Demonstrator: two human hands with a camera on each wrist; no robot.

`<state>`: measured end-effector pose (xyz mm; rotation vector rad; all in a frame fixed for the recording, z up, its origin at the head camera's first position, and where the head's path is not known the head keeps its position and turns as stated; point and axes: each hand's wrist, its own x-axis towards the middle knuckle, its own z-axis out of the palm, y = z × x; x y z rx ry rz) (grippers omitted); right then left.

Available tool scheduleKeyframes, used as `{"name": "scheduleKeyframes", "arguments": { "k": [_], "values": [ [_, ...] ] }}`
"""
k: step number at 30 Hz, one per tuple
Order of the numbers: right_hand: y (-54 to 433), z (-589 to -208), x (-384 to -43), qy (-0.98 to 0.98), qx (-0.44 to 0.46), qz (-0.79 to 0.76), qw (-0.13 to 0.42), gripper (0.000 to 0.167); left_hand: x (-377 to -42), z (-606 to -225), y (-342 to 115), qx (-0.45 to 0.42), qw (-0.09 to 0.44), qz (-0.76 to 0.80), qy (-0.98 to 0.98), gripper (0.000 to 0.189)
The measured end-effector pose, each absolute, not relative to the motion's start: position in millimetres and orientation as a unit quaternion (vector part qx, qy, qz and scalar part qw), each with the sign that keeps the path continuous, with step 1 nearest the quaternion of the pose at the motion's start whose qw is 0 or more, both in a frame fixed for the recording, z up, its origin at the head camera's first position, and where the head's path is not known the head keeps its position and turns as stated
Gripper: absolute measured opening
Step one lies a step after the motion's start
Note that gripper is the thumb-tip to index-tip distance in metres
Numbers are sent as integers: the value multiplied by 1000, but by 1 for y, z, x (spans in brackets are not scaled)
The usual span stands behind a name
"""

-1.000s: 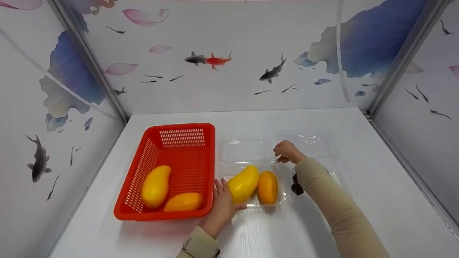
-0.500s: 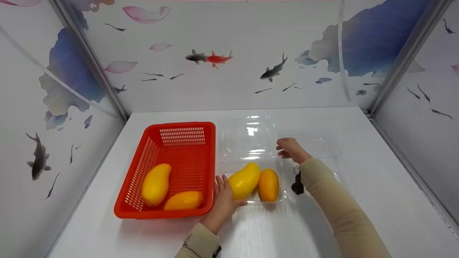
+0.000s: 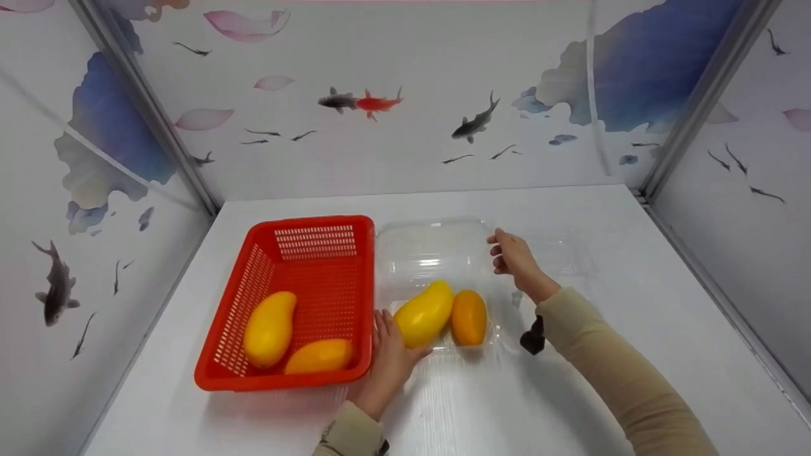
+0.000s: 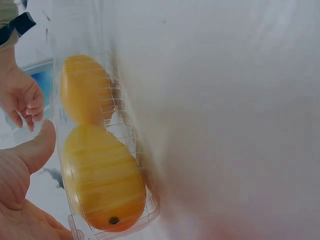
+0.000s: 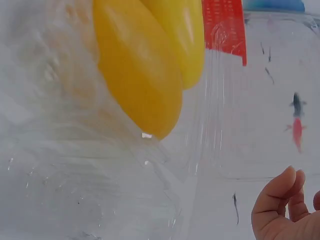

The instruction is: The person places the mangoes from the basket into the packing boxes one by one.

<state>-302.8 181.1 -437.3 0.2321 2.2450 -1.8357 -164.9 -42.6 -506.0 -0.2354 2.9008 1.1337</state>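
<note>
Two mangoes, a yellow one (image 3: pixel 423 315) and a more orange one (image 3: pixel 469 318), lie side by side in a clear plastic clamshell box (image 3: pixel 496 334). Its hinged lid (image 3: pixel 431 244) stands tilted up behind them. At the lid's right edge, my right hand (image 3: pixel 516 259) pinches the rim between thumb and fingertips; the right wrist view shows the thumb (image 5: pixel 280 187) at that edge. My left hand (image 3: pixel 389 360) steadies the box's left side with extended fingers, next to the yellow mango. In the left wrist view both mangoes show through the ribbed box wall (image 4: pixel 125 135).
A red plastic basket (image 3: pixel 369 285) stands just left of the box, with two more mangoes (image 3: pixel 270 329) inside. To the right, another clear box (image 3: pixel 564 253) lies unfolded, partly under the right arm. Printed white panels (image 3: pixel 405 152) enclose the table at back and sides.
The lid has swung up from lying flat behind the box and now leans toward the mangoes. My right hand has risen slightly with its edge. The left hand keeps its place beside the box.
</note>
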Motion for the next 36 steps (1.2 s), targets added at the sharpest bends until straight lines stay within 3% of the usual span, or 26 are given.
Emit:
{"name": "scheduleKeyframes", "arguments": {
  "k": [6, 14, 19, 24, 31, 36],
  "values": [
    [190, -437, -272, 760, 43, -635, 132, 35, -149, -512, -53, -64, -45, 365, 928, 102],
    [208, -454, -231, 768, 1, -606, 208, 34, -137, -510, -72, -31, 4, 403, 915, 90],
    [209, -471, -214, 809, -25, -552, 201, 31, -136, -513, -76, -28, 16, 450, 893, 88],
    [209, -482, -202, 839, -22, -508, 191, 29, -140, -517, -75, -63, -18, 481, 874, 71],
    [206, -480, -196, 885, -40, -438, 154, 29, -148, -522, -69, -121, 69, 592, 794, 60],
    [204, -479, -196, 897, -40, -411, 157, 30, -152, -525, -66, -121, 49, 627, 768, 39]
  ]
}}
